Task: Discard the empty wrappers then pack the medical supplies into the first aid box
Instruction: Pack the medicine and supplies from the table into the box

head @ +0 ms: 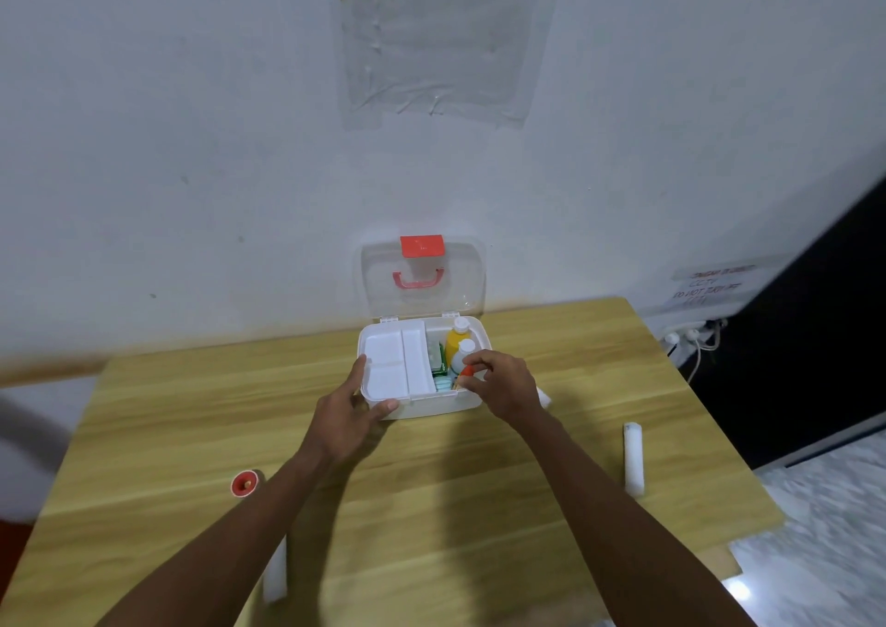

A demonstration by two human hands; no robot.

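Observation:
The white first aid box [434, 408] stands open at the far middle of the wooden table, its clear lid [422, 276] upright with a red latch and handle. A white divided tray [398, 362] fills its left half. The right half holds a yellow bottle [455, 341], a white bottle [464, 353], a green packet [436, 360] and a teal item [443, 383]. My left hand [355, 406] holds the box's front left corner. My right hand [498, 382] pinches a small red item [466, 373] over the right compartment.
On the table lie a white gauze roll [633, 458] at the right, another white roll [275, 573] near my left forearm, and a small red-rimmed roll [244, 483] at the left. The wall stands right behind the box. Cables and a socket [690, 338] are off the table's right.

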